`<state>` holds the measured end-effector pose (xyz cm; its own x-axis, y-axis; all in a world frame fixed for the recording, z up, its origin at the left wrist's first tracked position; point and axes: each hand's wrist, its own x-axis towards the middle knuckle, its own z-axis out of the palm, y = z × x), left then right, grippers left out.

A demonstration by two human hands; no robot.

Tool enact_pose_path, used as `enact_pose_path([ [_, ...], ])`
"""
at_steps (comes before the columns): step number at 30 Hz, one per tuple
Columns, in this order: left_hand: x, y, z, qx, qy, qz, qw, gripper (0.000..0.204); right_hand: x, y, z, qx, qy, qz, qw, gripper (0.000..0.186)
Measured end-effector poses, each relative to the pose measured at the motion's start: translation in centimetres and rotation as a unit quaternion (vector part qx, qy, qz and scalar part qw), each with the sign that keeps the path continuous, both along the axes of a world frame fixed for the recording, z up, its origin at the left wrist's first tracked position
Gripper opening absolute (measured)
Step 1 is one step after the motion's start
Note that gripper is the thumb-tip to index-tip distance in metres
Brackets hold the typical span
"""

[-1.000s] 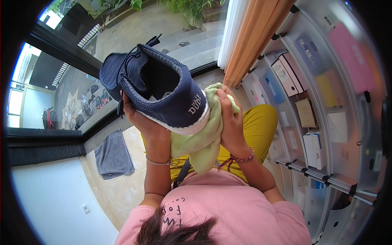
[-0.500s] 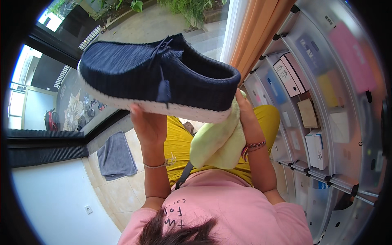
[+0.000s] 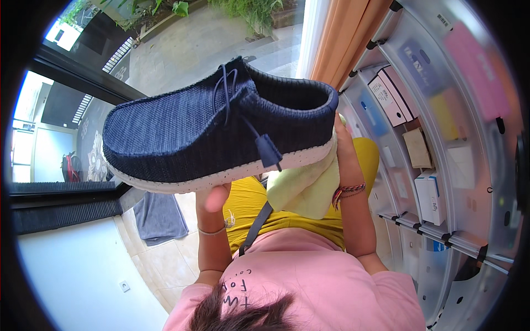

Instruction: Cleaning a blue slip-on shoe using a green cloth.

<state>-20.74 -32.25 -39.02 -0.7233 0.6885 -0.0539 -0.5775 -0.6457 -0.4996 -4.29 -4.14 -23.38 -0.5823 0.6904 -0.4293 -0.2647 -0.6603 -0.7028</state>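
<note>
A navy fabric shoe [image 3: 176,127] with a speckled white sole is raised before me, its toe to the left and its opening facing up. Thin blue laces [image 3: 225,91] cross its tongue, and a toggle [image 3: 269,151] dangles over the side. My left hand [image 3: 213,198] supports the sole from below; its thumb shows, while the other fingers are hidden behind the shoe. At the heel, my right hand [image 3: 344,144] grips a pale yellow-green cloth [image 3: 306,187], which hangs down beneath the sole. Most of that hand's fingers are out of sight.
Clear-fronted storage boxes [image 3: 461,165] line the right side, beside an orange curtain [image 3: 342,44]. A grey towel [image 3: 159,217] lies on the tiled floor to the left. Glass panes with dark frames [image 3: 83,71] stand ahead, with plants [image 3: 248,16] outside.
The shoe has tilted so more of its top shows, and its heel has shifted slightly right. The toggle has swung right. My left hand has moved lower, and the cloth has shifted right.
</note>
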Motion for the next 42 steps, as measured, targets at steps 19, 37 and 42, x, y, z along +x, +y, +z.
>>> enact_pose_path([
  [19,2.3,7.6,13.5,-0.276,0.501,0.130,0.810,0.054,-1.1,-3.9,2.6,0.646,-0.146,-0.128,0.739,0.023],
  [37,2.5,8.1,14.8,-0.247,0.455,0.118,0.847,0.068,-0.4,-0.5,4.1,0.509,-0.158,-0.123,0.837,0.024],
  [42,2.4,8.2,14.0,-0.212,0.481,0.117,0.843,0.071,-0.1,-1.1,4.5,0.452,-0.138,-0.097,0.876,0.028],
])
